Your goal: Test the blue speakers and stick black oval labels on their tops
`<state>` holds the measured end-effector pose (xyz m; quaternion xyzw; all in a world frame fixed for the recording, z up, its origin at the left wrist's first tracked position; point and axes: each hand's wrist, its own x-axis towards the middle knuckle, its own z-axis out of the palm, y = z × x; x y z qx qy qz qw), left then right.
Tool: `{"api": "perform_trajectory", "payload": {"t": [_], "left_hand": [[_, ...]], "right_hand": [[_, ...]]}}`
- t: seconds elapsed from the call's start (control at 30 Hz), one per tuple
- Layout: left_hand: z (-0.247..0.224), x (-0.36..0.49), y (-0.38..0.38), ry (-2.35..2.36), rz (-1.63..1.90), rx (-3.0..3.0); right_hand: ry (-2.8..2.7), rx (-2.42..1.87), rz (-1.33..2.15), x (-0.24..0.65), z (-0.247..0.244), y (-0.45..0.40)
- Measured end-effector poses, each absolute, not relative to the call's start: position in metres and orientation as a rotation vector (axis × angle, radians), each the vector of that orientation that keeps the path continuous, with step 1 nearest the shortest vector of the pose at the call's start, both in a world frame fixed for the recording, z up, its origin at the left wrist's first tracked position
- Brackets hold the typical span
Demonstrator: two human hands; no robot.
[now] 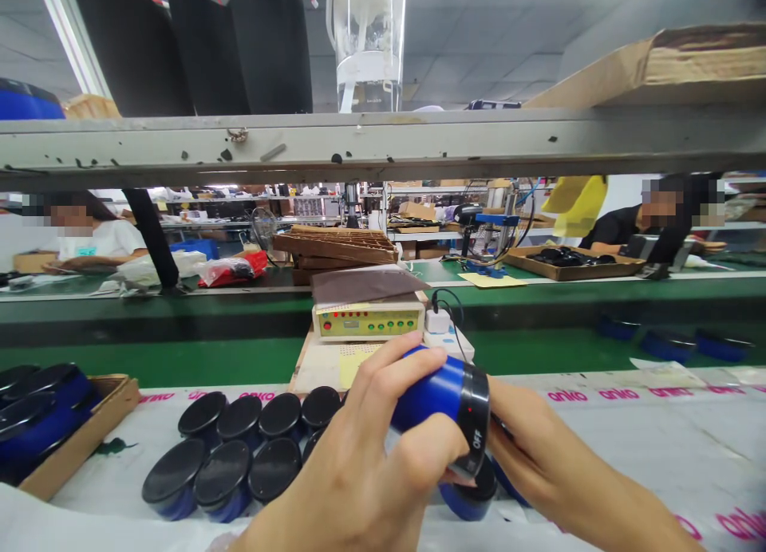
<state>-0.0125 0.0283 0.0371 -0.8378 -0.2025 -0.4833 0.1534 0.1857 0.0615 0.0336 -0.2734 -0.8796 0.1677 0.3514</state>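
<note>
Black-capped blue cylindrical canisters (223, 472) stand on the white-covered counter (598, 432) at ten o'clock, beside a wooden tray (84, 440) at nine, with a yellow-panelled tester box (368, 321) at twelve.

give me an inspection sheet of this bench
surface: white plastic sheet with pink "anko" lettering
job's things: blue cylindrical unit with black end marked OFF, held in both hands; black-topped blue cylinders standing on the sheet; more in a wooden tray
clutter: yellow note on a board
grippers: left hand around the blue body; right hand at the black end
cables: thin black cable at a white plug adapter, beside a lit test box
surroundings: green conveyor belt, grey shelf rail overhead, one co-worker and another co-worker beyond
</note>
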Motion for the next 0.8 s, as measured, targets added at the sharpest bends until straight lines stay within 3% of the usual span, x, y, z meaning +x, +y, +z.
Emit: {"api": "perform_trajectory", "payload": {"t": [0.53, 0.67, 0.8], "left_hand": [[0.043, -0.020, 0.027, -0.755, -1.502, -2.604], [0.057, -0.036, 0.030, -1.068, -1.169, -2.838], [0.064, -0.045, 0.046, -1.480, -1.462, -2.383]], "right_hand": [[-2.363, -0.823, 0.359, 0.186, 0.037, 0.052], [-2.444, -0.713, 0.049, 0.193, 0.039, 0.050], [-2.026, -0.910, -0.542, 0.223, 0.044, 0.055]]}}
